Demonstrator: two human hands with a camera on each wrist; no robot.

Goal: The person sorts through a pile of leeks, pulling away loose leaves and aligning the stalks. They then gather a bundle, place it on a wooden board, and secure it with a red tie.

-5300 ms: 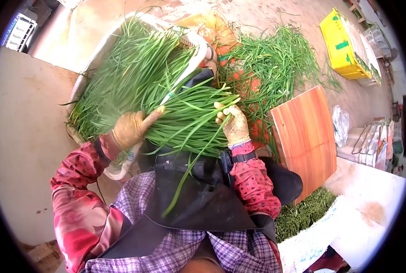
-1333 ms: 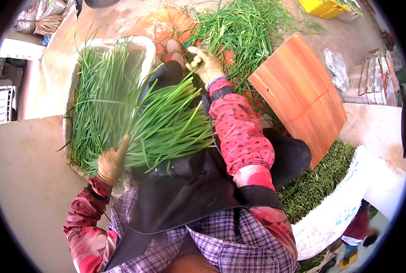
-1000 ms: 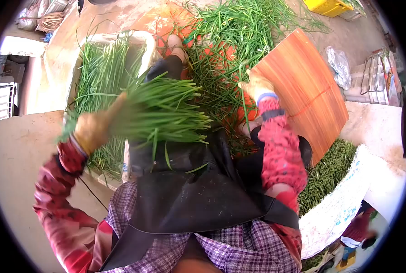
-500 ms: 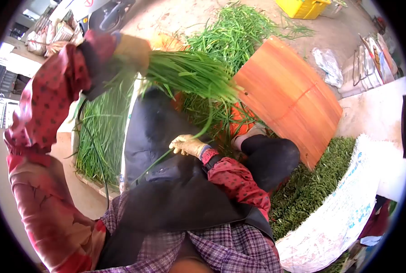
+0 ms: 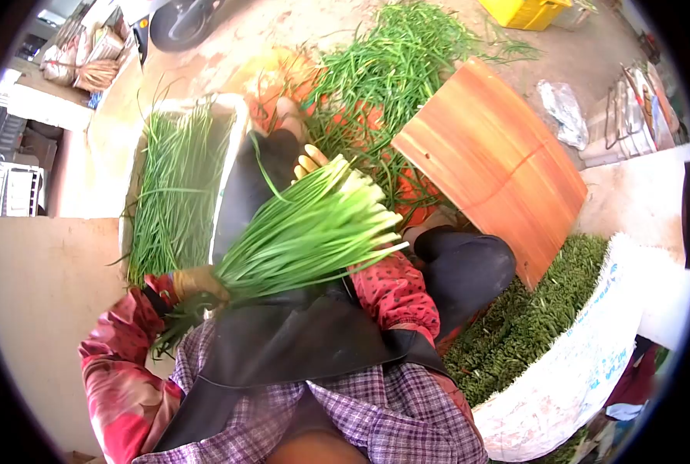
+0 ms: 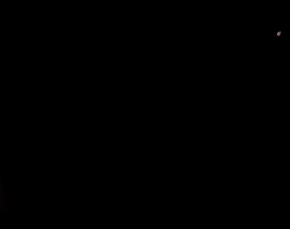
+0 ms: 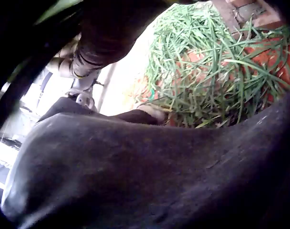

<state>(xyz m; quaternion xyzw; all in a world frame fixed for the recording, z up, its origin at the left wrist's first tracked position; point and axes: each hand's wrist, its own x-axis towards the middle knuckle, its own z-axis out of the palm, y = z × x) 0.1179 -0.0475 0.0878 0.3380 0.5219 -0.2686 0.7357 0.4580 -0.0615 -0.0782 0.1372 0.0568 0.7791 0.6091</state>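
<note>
My gloved left hand [image 5: 199, 282] grips the leafy end of a bunch of garlic chives [image 5: 298, 232] over the black apron. The bunch slants up to the right, its pale cut ends fanned out. Under its upper part lies my gloved right hand [image 5: 308, 161]; only its fingers show past the far edge, straight, while palm and thumb are hidden. In the right wrist view some of those gloved fingers [image 7: 64, 66] appear beyond a dark shape. The left wrist view is almost wholly black.
Left of the lap, a white-rimmed basket [image 5: 240, 116] holds more chives. Loose chives [image 5: 399, 62] are heaped on orange sheeting ahead. A wood-grain board [image 5: 492, 166] leans at the right, by a white sack [image 5: 561, 402] of packed greens. A yellow crate [image 5: 523, 11] stands farther off.
My left hand has lifted the bunch out of the lap, raised it high, then lowered it to the left side. My right hand has let go of a loose stalk and moved under the bunch.
</note>
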